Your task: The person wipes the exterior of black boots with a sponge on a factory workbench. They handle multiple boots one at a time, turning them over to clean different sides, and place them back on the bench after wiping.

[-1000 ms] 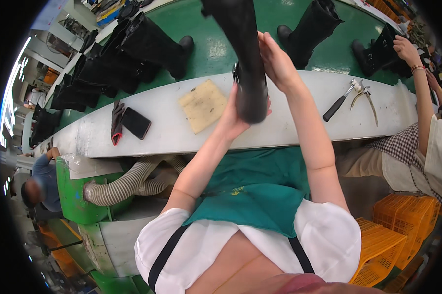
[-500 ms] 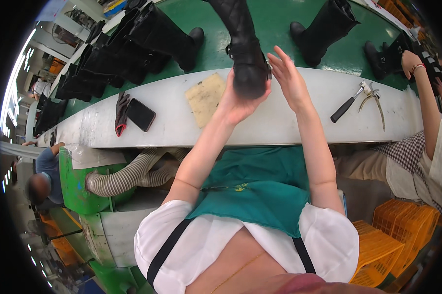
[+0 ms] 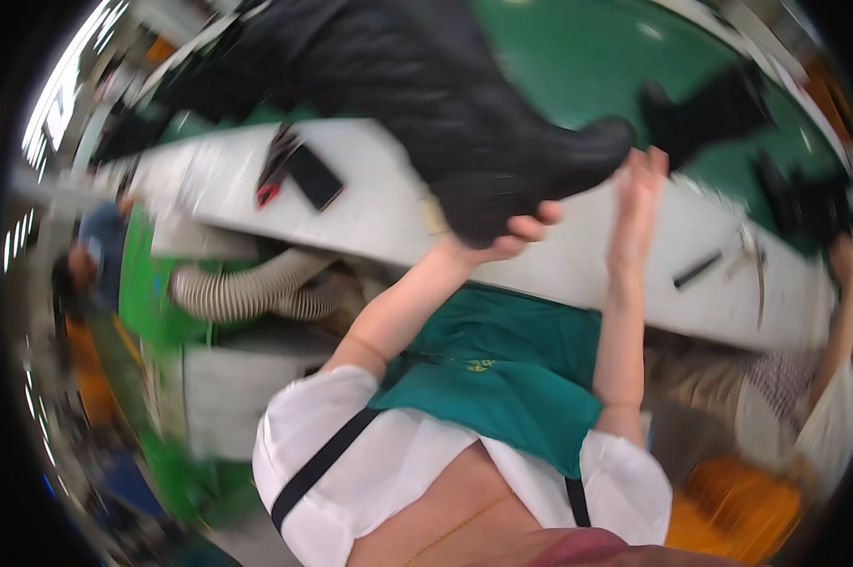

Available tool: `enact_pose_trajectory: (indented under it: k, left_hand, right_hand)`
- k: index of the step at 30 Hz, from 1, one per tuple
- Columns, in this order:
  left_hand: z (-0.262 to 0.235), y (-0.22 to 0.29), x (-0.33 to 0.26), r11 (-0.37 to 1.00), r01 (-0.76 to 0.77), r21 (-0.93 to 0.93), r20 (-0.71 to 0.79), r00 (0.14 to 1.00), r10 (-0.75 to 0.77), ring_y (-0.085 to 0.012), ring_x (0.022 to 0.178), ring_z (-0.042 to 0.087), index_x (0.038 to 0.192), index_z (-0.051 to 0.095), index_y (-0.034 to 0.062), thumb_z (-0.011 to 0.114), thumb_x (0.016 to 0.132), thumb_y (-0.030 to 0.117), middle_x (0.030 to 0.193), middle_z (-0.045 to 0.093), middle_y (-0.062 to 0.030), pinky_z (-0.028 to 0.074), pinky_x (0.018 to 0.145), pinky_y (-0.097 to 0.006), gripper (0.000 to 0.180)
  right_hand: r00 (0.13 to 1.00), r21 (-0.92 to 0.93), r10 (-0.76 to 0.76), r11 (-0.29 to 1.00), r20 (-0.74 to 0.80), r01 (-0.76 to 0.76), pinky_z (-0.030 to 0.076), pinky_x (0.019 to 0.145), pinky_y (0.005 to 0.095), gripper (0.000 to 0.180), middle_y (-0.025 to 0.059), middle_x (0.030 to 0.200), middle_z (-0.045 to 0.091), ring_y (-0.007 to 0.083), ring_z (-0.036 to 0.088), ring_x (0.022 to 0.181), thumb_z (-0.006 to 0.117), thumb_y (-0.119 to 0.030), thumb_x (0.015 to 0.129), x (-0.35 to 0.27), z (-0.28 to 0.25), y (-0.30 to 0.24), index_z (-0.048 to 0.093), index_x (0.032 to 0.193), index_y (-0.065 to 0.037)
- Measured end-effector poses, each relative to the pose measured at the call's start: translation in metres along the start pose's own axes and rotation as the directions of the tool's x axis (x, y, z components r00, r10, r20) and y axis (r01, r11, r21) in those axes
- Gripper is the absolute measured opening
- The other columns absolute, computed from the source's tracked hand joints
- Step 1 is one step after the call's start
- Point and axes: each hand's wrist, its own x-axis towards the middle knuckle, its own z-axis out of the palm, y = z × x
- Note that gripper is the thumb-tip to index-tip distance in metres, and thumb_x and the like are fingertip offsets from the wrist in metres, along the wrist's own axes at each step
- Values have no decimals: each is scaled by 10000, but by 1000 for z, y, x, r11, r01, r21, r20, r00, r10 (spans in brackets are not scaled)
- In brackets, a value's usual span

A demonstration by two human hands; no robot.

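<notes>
A tall black boot [image 3: 464, 104] lies tilted across the upper middle of the blurred head view, its toe pointing right. My left hand [image 3: 502, 236] grips it from below at the heel end, fingers curled around the sole. My right hand [image 3: 639, 189] is raised flat against the toe, fingers straight and together, touching the boot's tip. Both forearms rise from my green apron [image 3: 502, 378] over the white bench edge [image 3: 379, 217].
A black phone [image 3: 315, 177] and a red-and-black item [image 3: 273, 170] lie on the white bench at left. Pliers and a black-handled tool [image 3: 719, 265] lie at right. More black boots [image 3: 719, 104] stand on the green belt. Another person's arm [image 3: 837, 312] is at far right.
The boot has swung from upright to lying sideways and come closer to the camera. My view has shifted and blurred. My left hand stays under the boot, my right moved to its toe.
</notes>
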Motion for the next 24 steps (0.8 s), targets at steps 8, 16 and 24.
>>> enact_pose_trajectory:
  k: [8, 16, 24]
  left_hand:
    - [3, -8, 20, 31, 246, 969, -158, 515, 842, -291, 1257, 400, 1452, 130, 36, 504, 905, 491, 1418, 326, -172, 508, 855, -432, 804]
    - [35, 18, -47, -531, 603, 596, 460, 285, 841, -173, 629, 592, 1013, 657, 91, 575, 887, 273, 794, 598, -71, 456, 588, -286, 236]
    - [79, 3, -164, -497, 822, 277, 728, 158, 667, -120, 506, 458, 670, 560, 18, 636, 808, 77, 615, 492, -55, 341, 472, -254, 169]
  right_hand:
    - [999, -26, 50, 998, -17, -50, 343, 1053, 403, 653, 151, 1358, 427, 274, 439, 1243, 533, -392, 922, -6, 34, -31, 316, 1372, 29]
    - [920, 184, 130, 981, -369, -65, 487, 933, 412, 451, 157, 1252, 531, 272, 565, 1084, 578, -213, 905, 69, 40, -12, 472, 1255, 49]
    - [937, -634, -349, 726, -6, 267, 389, 953, 342, 487, 196, 1239, 532, 261, 531, 1093, 577, -241, 925, 170, -13, 75, 455, 1242, 107]
